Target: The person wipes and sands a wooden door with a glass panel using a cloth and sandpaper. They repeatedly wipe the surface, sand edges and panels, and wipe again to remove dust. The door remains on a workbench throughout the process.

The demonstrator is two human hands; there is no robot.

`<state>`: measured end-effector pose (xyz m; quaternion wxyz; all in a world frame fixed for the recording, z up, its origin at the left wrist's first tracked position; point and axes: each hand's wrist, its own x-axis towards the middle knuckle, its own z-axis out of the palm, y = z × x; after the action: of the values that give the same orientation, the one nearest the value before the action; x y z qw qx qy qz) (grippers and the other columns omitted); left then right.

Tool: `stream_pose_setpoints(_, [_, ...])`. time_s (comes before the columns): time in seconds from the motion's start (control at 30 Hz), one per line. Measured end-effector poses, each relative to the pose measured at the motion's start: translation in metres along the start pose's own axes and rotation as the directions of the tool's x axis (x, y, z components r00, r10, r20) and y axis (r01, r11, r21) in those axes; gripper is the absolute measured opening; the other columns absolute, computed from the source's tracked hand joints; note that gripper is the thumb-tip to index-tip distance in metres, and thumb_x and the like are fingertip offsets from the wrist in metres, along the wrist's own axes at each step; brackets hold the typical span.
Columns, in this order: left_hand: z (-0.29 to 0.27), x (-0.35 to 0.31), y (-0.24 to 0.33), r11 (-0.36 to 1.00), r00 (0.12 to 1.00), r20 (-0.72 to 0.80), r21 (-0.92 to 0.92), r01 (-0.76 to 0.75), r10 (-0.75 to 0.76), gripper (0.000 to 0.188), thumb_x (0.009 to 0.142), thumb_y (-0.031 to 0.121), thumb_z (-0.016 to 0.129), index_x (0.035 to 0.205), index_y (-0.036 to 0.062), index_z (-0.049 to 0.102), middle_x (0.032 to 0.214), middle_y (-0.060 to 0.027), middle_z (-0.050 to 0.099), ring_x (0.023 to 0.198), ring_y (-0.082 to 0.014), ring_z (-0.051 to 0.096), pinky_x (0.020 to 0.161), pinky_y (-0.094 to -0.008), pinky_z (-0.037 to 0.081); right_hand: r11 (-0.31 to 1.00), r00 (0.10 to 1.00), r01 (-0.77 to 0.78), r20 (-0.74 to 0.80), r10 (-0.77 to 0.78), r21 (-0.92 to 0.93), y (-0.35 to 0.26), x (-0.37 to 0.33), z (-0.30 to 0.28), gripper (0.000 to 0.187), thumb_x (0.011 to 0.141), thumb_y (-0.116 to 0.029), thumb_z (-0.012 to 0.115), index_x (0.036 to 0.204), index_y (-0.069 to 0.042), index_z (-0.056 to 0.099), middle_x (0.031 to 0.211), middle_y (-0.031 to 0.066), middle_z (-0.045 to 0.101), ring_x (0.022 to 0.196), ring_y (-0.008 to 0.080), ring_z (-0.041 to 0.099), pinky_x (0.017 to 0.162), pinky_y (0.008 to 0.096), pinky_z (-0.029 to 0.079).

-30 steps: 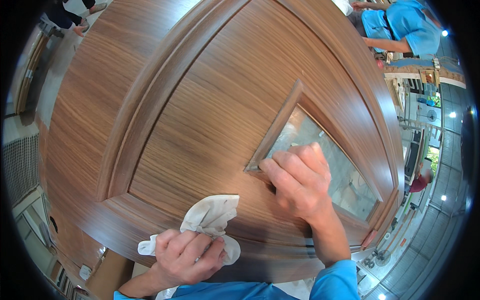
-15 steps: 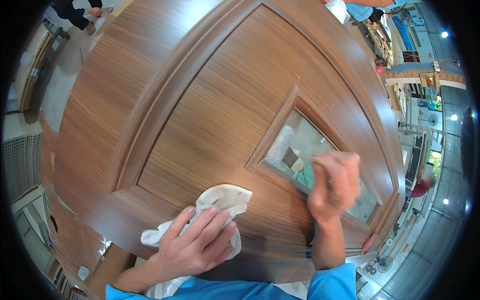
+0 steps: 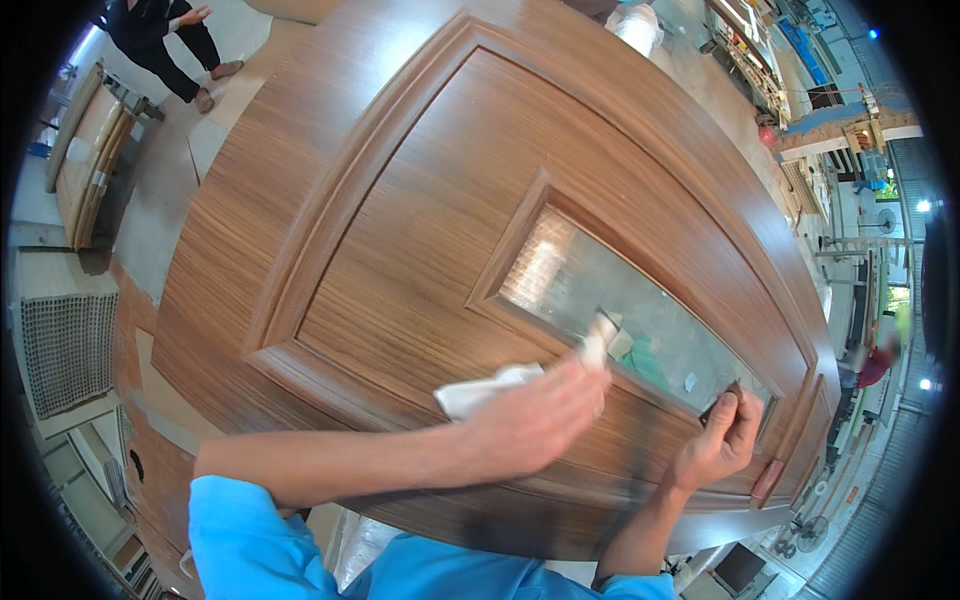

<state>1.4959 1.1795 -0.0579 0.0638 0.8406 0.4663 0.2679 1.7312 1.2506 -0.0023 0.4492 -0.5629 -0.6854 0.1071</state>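
Note:
A large brown wood-grain door with raised moulding lies before me. Set into its panel is a framed glass pane. My left hand, blurred by motion, reaches across the panel with a white cloth bunched in its fingers. Part of the cloth sticks out past the fingertips over the pane's near edge. My right hand is closed in a pinch at the pane's right end. A small dark thing shows at its fingertips, too small to name.
A reddish-brown block rests near the door's right end. Another person stands at the far left, beside stacked boards. Someone in red is at the far right. A floor fan stands at the lower right.
My left hand has swept right with the cloth, from the lower panel to the glass. My right hand has moved down and right to the pane's end. The view has shifted slightly.

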Motion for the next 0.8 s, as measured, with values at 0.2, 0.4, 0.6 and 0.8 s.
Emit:
stream_pose_setpoints(0.2, [-0.047,-0.012,-0.073,0.969,0.978,0.014,0.141,0.205,-0.209,0.033,0.091,0.017,0.061,0.120,0.0036,0.069,0.126,-0.0113,0.069,0.125,-0.0231,0.062,0.113,-0.0491,0.040,0.999,0.999,-0.034,0.004,0.034,0.002,0.010,0.001,-0.015,0.009,0.100,-0.004,0.059,0.099,0.004,0.063,0.095,0.0066,0.058,0.074,0.0107,0.048,0.064,0.0239,0.039])
stream_pose_setpoints(0.4, [-0.076,-0.032,-0.138,0.798,0.898,-0.049,0.439,0.412,-0.437,0.050,0.099,0.030,0.057,0.138,-0.0011,0.058,0.150,-0.0196,0.051,0.140,-0.0362,0.048,0.120,-0.0536,0.030,0.927,0.987,-0.125,-0.051,0.153,0.355,0.014,0.002,-0.004,0.016,0.107,-0.017,0.051,0.113,-0.002,0.052,0.087,0.0134,0.064,0.068,0.0122,0.054,0.061,0.0228,0.043])
stream_pose_setpoints(0.6, [0.046,0.116,-0.134,0.856,0.839,-0.444,0.247,0.453,-0.316,0.044,0.096,0.017,0.053,0.131,-0.0097,0.057,0.139,-0.0292,0.055,0.134,-0.0419,0.049,0.111,-0.0536,0.036,0.893,0.989,-0.132,-0.009,0.150,0.429,-0.010,0.006,-0.001,0.019,0.109,-0.020,0.048,0.114,-0.002,0.049,0.079,0.0150,0.064,0.059,0.0134,0.054,0.052,0.0231,0.044])
stream_pose_setpoints(0.8, [0.090,0.159,-0.010,0.993,0.965,-0.234,-0.002,-0.119,0.116,0.045,0.083,0.015,0.061,0.121,-0.0087,0.062,0.128,-0.0247,0.062,0.129,-0.0386,0.053,0.111,-0.0521,0.040,0.880,0.993,-0.011,-0.101,0.067,0.474,-0.031,0.024,-0.001,0.017,0.105,-0.015,0.055,0.111,0.001,0.056,0.080,0.0118,0.062,0.064,0.0131,0.054,0.057,0.0229,0.044])
